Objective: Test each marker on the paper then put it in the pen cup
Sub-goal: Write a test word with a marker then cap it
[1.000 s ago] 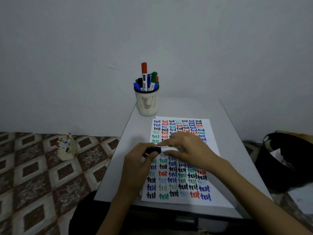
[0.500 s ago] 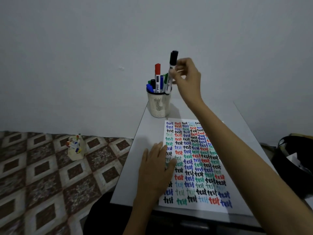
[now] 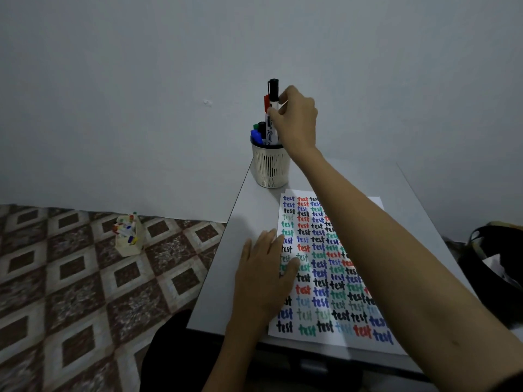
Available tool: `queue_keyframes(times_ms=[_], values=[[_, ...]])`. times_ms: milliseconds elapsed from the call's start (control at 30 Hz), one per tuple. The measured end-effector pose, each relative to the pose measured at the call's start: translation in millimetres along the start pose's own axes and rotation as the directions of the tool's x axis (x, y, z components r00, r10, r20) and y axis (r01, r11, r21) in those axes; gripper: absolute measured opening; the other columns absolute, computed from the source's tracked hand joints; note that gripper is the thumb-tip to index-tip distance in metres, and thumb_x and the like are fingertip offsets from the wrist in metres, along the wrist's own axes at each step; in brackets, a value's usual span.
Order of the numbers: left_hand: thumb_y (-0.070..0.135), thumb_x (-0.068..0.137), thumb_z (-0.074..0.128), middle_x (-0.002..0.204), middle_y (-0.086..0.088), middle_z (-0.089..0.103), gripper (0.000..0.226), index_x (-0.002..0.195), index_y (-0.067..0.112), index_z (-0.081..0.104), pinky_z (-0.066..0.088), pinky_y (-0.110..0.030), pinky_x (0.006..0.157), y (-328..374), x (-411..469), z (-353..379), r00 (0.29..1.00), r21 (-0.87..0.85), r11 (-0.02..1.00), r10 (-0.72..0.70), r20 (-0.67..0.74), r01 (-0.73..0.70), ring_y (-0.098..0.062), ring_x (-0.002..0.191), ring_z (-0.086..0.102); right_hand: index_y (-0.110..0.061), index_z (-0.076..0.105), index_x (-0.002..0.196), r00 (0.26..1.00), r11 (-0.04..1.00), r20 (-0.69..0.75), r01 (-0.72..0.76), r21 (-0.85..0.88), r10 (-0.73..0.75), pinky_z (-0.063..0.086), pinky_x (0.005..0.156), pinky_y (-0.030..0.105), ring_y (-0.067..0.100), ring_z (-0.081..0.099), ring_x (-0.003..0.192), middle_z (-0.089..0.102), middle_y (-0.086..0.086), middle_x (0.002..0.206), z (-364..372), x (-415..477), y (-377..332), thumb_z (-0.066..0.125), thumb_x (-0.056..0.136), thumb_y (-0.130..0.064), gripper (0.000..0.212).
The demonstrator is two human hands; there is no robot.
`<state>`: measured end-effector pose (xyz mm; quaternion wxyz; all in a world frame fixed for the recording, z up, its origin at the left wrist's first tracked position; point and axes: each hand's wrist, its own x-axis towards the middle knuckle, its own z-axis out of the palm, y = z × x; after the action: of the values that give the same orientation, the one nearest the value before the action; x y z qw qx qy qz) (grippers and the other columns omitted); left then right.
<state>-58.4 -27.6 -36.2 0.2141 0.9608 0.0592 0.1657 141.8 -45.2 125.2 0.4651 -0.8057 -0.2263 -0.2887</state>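
Paper (image 3: 319, 267), filled with coloured "test" words, lies flat on grey table (image 3: 254, 210). Left hand (image 3: 263, 281) rests flat on its left edge, fingers straight. Pen cup (image 3: 271, 168) stands just beyond paper. Right hand (image 3: 297, 123) pinches black-capped marker (image 3: 273, 90), upright, lower end inside cup.

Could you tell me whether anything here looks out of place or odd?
A small pale holder of colourful pens stands on the tiled floor by the wall, off the table. On the table, the pen cup stands upright and nothing looks spilled.
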Motion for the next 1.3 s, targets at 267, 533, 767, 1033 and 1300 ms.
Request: queue_keyframes(times_ms=[267, 533, 767, 1033, 1300], values=[[0.065, 0.079, 0.006, 0.155, 0.006, 0.023, 0.083, 0.145, 0.021, 0.030, -0.004, -0.029, 0.117, 1, -1, -1, 1.000, 0.000, 1.000, 0.002, 0.015, -0.002, -0.007, 0.143, 0.012, -0.006, 0.050, 0.096, 0.996, 0.980, 0.088, -0.014, -0.199, 0.032, 0.031, 0.061, 0.026, 0.020, 0.043, 0.076, 0.052, 0.010, 0.095, 3, 5, -13, 0.053, 0.090, -0.007, 0.006], [0.065, 0.078, 0.005, 0.154, 0.005, 0.024, 0.085, 0.145, 0.020, 0.030, -0.005, -0.027, 0.115, 2, -3, -1, 1.000, -0.002, 1.000, 0.001, 0.016, -0.001, -0.008, 0.143, 0.014, -0.012, 0.037, 0.090, 0.990, 0.969, 0.130, -0.011, -0.247, 0.045, 0.028, 0.060, 0.025, 0.019, 0.041, 0.076, 0.045, 0.007, 0.089, 3, 4, -15, 0.052, 0.089, -0.003, 0.016], [0.066, 0.076, 0.002, 0.155, 0.006, 0.022, 0.087, 0.146, 0.021, 0.028, -0.006, -0.026, 0.115, 4, -3, -4, 0.999, 0.000, 1.000, -0.012, 0.030, 0.012, -0.006, 0.143, 0.012, 0.001, 0.055, 0.105, 0.987, 0.987, 0.143, -0.053, -0.154, 0.076, 0.044, 0.069, 0.033, 0.021, 0.044, 0.081, 0.057, 0.018, 0.105, -6, 1, -13, 0.058, 0.090, -0.006, 0.017], [0.065, 0.077, 0.005, 0.155, 0.007, 0.022, 0.085, 0.146, 0.022, 0.029, -0.005, -0.026, 0.115, 2, -2, -2, 1.000, 0.000, 1.000, -0.010, 0.028, 0.010, -0.006, 0.143, 0.012, -0.001, 0.054, 0.108, 0.998, 0.995, 0.037, -0.039, -0.092, 0.042, 0.052, 0.073, 0.043, 0.029, 0.060, 0.078, 0.063, 0.017, 0.090, -3, -11, -3, 0.063, 0.092, -0.017, 0.024], [0.065, 0.078, 0.006, 0.155, 0.007, 0.023, 0.083, 0.145, 0.022, 0.030, -0.001, -0.028, 0.118, 0, -2, 0, 1.000, 0.003, 1.000, -0.006, 0.019, 0.006, -0.006, 0.143, 0.014, -0.004, 0.055, 0.107, 0.997, 0.996, 0.011, -0.073, -0.044, 0.074, 0.038, 0.064, 0.028, 0.021, 0.053, 0.076, 0.064, 0.012, 0.088, 5, -21, 8, 0.065, 0.088, -0.014, 0.023]])
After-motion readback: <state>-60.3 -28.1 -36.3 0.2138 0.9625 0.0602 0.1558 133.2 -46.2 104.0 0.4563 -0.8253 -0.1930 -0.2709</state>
